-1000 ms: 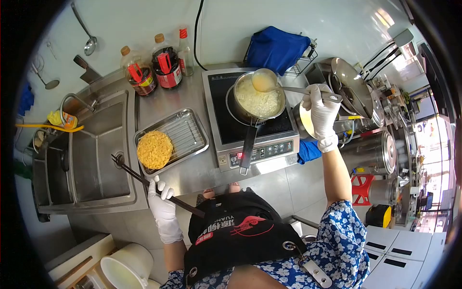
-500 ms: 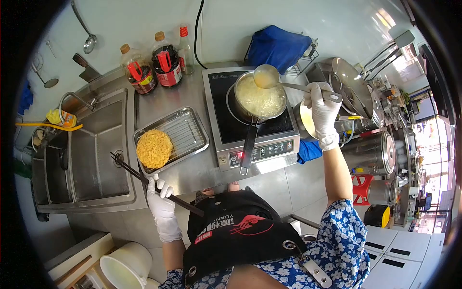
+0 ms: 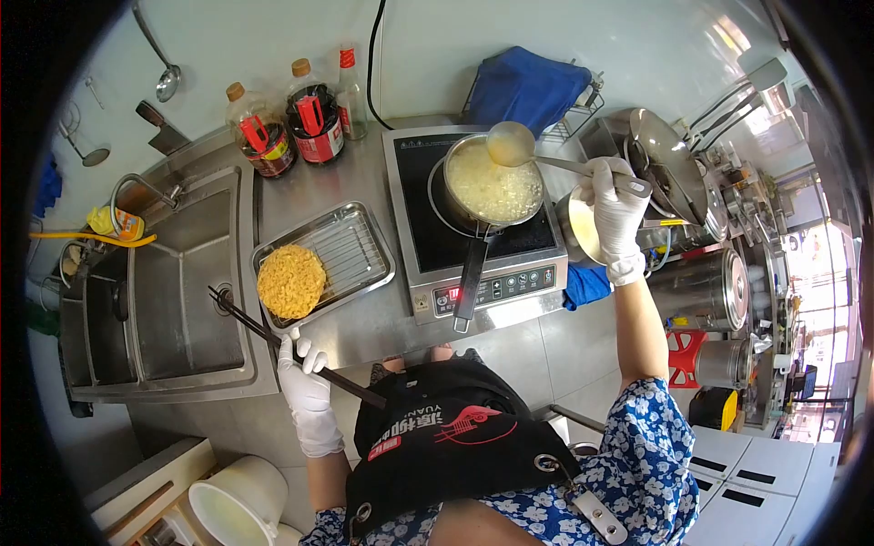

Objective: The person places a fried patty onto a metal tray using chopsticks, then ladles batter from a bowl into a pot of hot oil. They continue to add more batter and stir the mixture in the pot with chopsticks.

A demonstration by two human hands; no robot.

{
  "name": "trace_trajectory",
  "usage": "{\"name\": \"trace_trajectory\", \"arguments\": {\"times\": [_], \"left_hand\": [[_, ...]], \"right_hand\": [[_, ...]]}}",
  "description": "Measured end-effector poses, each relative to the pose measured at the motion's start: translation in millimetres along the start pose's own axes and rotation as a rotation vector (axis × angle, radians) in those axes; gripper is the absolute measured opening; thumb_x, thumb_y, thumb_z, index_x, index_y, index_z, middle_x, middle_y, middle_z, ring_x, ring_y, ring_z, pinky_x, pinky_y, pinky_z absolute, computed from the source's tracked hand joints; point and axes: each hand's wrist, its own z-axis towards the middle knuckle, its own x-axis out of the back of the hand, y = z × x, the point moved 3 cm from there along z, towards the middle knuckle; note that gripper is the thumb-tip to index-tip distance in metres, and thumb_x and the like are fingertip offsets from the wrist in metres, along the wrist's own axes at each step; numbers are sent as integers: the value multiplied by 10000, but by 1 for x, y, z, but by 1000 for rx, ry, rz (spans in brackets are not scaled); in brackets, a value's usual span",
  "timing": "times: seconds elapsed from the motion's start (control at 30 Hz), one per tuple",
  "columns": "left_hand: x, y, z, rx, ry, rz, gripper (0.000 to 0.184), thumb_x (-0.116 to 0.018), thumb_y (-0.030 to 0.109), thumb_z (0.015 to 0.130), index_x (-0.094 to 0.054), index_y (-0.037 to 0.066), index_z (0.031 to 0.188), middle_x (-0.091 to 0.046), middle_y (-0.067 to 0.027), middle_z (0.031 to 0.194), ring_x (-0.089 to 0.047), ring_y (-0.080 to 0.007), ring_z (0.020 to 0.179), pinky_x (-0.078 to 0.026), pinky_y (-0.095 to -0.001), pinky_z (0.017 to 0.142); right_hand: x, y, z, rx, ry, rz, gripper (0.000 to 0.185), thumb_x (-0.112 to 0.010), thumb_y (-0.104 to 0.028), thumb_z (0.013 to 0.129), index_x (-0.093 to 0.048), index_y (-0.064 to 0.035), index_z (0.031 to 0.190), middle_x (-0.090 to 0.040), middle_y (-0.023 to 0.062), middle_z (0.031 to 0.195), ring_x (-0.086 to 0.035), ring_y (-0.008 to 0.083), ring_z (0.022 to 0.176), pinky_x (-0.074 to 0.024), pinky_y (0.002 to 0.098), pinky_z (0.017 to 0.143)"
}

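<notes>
My right hand (image 3: 615,205), in a white glove, is closed around the handle of a ladle (image 3: 511,144). The ladle's bowl is over the far right rim of a saucepan (image 3: 475,221) of bubbling yellowish oil (image 3: 492,193). That pan stands on an induction cooker (image 3: 421,264), its black handle toward me. In my gloved left hand (image 3: 304,371) is a pair of long dark chopsticks (image 3: 250,323), tips to the left over the sink edge. Just beyond this hand, a round golden fried noodle cake (image 3: 291,281) lies on the wire rack of a metal tray (image 3: 386,276).
A double sink (image 3: 187,300) with a tap is at the left. Two large sauce bottles (image 3: 314,123) and a glass bottle (image 3: 351,96) stand by the wall. A blue cloth (image 3: 528,88) covers a rack behind the cooker. A wok (image 3: 660,150) lies to the right.
My right hand and the ladle have shifted slightly right, toward the pan's rim. My left hand, the chopsticks and the noodle cake look unmoved.
</notes>
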Motion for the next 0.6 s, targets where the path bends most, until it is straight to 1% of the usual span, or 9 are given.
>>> {"name": "trace_trajectory", "arguments": {"times": [0.2,0.27,0.37,0.6], "left_hand": [[-5,-1,0,-3,14,18,185,-386,227,978,-508,93,942,-378,38,626,-271,-45,428,-225,-201,420],[-5,-1,1,-6,16,25,185,-385,227,979,-507,93,940,-379,38,626,-275,-46,429,-231,-199,419],[-6,-2,2,12,-19,-6,191,-385,226,980,-511,91,935,-381,37,627,-282,-46,429,-240,-198,419],[-6,-3,4,10,-10,-7,190,-391,226,979,-514,90,933,-381,35,623,-287,-48,425,-245,-201,413]], "right_hand": [[3,3,2,14,-20,71,185,-592,-178,893,-619,-4,836,-575,10,648,-490,57,546,-383,197,520],[4,2,2,40,-3,8,178,-588,-158,892,-617,4,822,-572,14,642,-486,59,542,-381,202,516],[5,2,3,42,-5,-10,173,-585,-147,891,-618,7,819,-573,16,637,-488,60,542,-383,205,516],[5,1,3,44,0,-11,166,-586,-139,887,-622,9,820,-577,19,636,-492,60,540,-385,203,516]]}}
